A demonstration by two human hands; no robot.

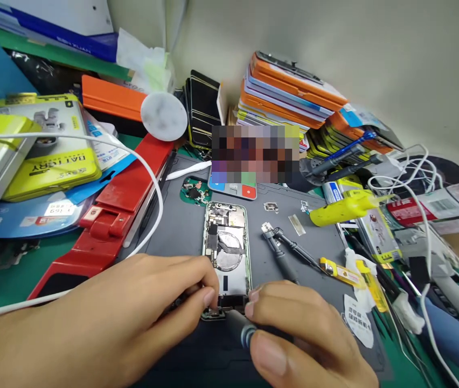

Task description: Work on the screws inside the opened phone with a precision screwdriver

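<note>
Working over an opened phone (229,253), laid on the gray mat (165,226). Touching the phone's near left corner with the left hand (160,302), fingers drawn narrow; cannot tell whether gripping a part. Holding a gray tool (238,325) in the right hand (310,328) at the phone's near end. Right of the phone, two dark-handled tools (282,260) and a yellow bottle (340,211).

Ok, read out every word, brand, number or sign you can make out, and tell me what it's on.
"BATTERY" on the yellow-and-white box.
"XUAN", after blurred letters, on the blue folder.
Too small or blurred: print on the white slip, the blue package and the red-and-white pack.
</note>
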